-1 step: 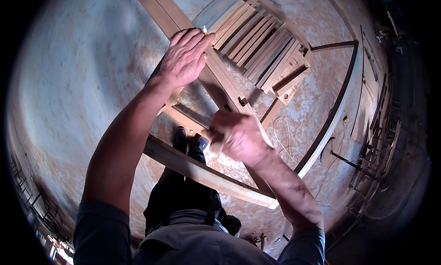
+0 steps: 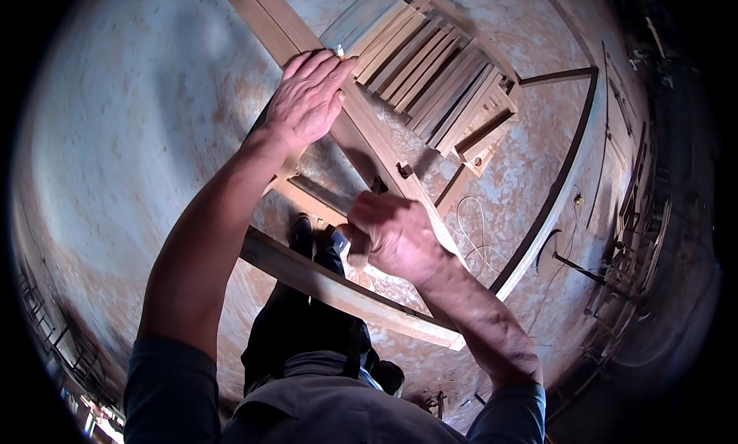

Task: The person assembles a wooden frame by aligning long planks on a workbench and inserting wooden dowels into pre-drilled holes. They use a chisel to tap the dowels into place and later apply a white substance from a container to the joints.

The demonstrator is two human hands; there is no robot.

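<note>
A long wooden beam (image 2: 365,125) runs slantwise from the upper left to beneath my right forearm. My left hand (image 2: 307,106) lies across it with fingers nearly straight, a small white-and-orange cigarette (image 2: 340,53) sticking up between them. Lower down, my right hand (image 2: 396,232) is closed in a fist over the near side of the beam, blurred by motion. A pale tan end (image 2: 357,246) shows below that fist; what the fist grips I cannot make out. Just above the fist, the beam has a dark notch (image 2: 403,169) cut in it.
Several wooden slats (image 2: 446,83) lie side by side beyond the beam. A curved wooden rail (image 2: 346,290) crosses in front of my legs, and another long rail (image 2: 557,186) bends along the right. A thin pale cord (image 2: 469,229) coils on the floor. Dark clutter lines the far right.
My right hand has shifted very slightly, and its blurred pale piece with it. My left hand stays on the beam, practically unmoved.
</note>
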